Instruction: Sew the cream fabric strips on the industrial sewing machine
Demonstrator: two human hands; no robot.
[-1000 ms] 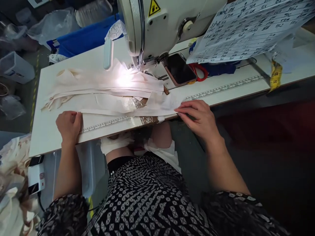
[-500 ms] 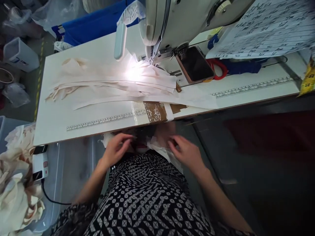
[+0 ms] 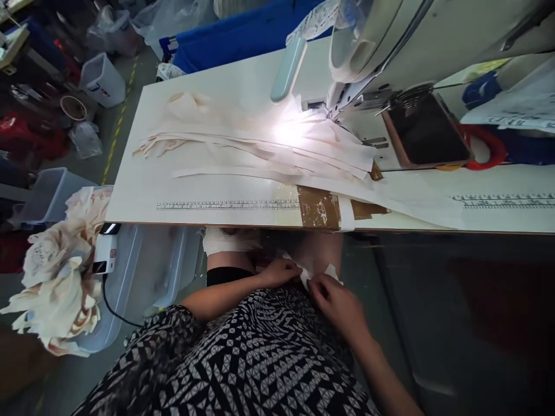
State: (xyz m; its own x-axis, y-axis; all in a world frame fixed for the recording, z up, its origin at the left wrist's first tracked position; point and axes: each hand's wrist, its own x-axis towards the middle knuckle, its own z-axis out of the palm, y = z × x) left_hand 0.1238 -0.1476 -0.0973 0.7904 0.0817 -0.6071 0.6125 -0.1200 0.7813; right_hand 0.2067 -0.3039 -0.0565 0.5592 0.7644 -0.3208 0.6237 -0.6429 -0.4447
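Observation:
Over my lap, just below the table edge, my left hand [image 3: 281,273] is closed, its fingertips at a small white piece of cloth [image 3: 305,278]. Close by on the right, my right hand [image 3: 339,300] pinches the same cloth, with its fingers curled. Part of the cloth is hidden behind the hands, and another bit of it shows past the right knuckles. On the table, cream fabric strips [image 3: 243,153] lie in a long layered pile that reaches under the needle area of the sewing machine [image 3: 368,52].
The white table [image 3: 208,216] has printed rulers and brown tape [image 3: 318,208] along its front edge. A phone [image 3: 427,130] and red-handled scissors [image 3: 489,147] lie right of the needle. At lower left, a plastic bin [image 3: 125,289] stands beside heaped fabric [image 3: 60,277].
My hands, apart before, have come together over my lap at the white cloth; the left moved right. The view has shifted, so the table and machine appear farther right.

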